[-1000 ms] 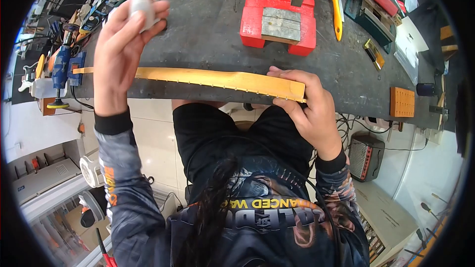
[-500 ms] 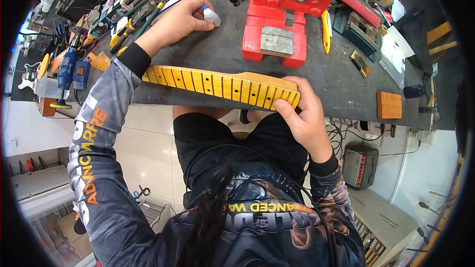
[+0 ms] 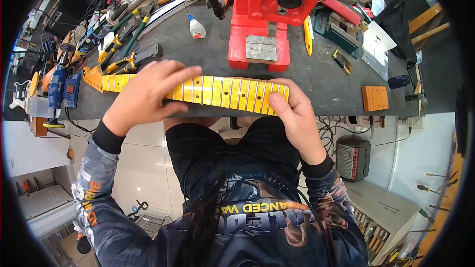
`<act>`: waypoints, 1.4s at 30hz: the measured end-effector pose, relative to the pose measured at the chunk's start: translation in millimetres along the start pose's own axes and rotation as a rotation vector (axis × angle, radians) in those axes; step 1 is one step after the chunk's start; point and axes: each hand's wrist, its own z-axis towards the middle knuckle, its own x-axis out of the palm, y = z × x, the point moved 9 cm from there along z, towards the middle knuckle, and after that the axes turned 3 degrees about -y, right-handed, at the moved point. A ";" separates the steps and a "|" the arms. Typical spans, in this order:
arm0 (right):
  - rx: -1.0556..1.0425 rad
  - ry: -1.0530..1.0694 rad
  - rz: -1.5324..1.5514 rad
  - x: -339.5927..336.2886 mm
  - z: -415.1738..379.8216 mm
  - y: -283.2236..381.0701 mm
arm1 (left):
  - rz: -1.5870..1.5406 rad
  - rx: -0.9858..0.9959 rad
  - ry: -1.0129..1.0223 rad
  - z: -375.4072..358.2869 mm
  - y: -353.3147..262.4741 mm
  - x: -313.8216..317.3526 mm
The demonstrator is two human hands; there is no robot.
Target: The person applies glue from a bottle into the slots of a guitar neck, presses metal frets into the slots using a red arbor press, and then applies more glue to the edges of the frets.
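A yellow guitar neck (image 3: pixel 213 91) with dark dots and metal frets lies across the front of the dark bench, its headstock (image 3: pixel 94 79) to the left. My right hand (image 3: pixel 297 113) grips the body end, thumb on the fretboard and fingers behind it. Over the middle-left of the neck is my left hand (image 3: pixel 153 91), fingers apart, palm facing down; whether it touches the frets is hard to tell. A small white bottle (image 3: pixel 197 28) with a blue tip and a thin needle stands on the bench beyond the neck.
A red press (image 3: pixel 260 29) stands behind the neck. Pliers (image 3: pixel 121 63) and other tools crowd the left side, with a blue rotary tool (image 3: pixel 57 86) at far left. At right lie a yellow knife (image 3: pixel 308 37), a brass-coloured block (image 3: pixel 342 62) and a drilled wooden block (image 3: pixel 375 98).
My left hand has let go of the white bottle, which now stands on the bench, and has come down over the neck. The fretboard is tilted more toward the camera.
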 end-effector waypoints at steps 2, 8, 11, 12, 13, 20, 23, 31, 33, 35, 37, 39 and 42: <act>0.043 0.002 0.079 -0.6 3.4 1.7 | 0.171 0.031 0.121 -5.4 3.8 19.6; -0.010 -0.020 -0.023 -19.4 25.2 27.8 | 0.148 0.087 0.043 20.2 -8.2 -0.2; 0.096 0.006 0.026 -21.6 37.2 35.7 | 0.115 0.043 0.080 33.2 -2.8 -7.9; 0.111 -0.029 -0.031 -27.8 41.8 35.0 | 0.117 0.049 0.079 37.3 -1.6 -10.6; 0.128 -0.063 -0.087 -33.5 46.3 34.8 | 0.112 0.055 0.073 41.3 -0.4 -13.4; 0.142 -0.100 -0.235 -48.3 71.3 35.2 | 0.067 0.058 0.072 60.6 15.0 -16.2; 0.115 -0.097 -0.205 -47.8 77.2 38.1 | 0.055 0.064 0.067 65.1 18.2 -15.5; 0.098 -0.104 -0.261 -52.2 86.9 34.4 | 0.042 0.069 0.075 72.3 25.1 -12.7; 0.116 -0.105 -0.293 -53.3 86.5 34.9 | 0.032 0.066 0.082 73.7 25.7 -10.8; 0.136 -0.105 -0.327 -53.8 85.3 36.3 | 0.045 0.070 0.088 73.9 26.9 -8.4; 0.192 -0.085 -0.387 -52.7 84.0 34.2 | 0.058 0.072 0.093 73.9 27.8 -6.8; 0.193 -0.080 -0.390 -53.5 84.5 31.9 | 0.077 0.080 0.089 73.4 27.5 -6.0; 0.196 -0.068 -0.415 -53.4 85.5 33.7 | 0.071 0.080 0.088 72.5 28.7 -4.8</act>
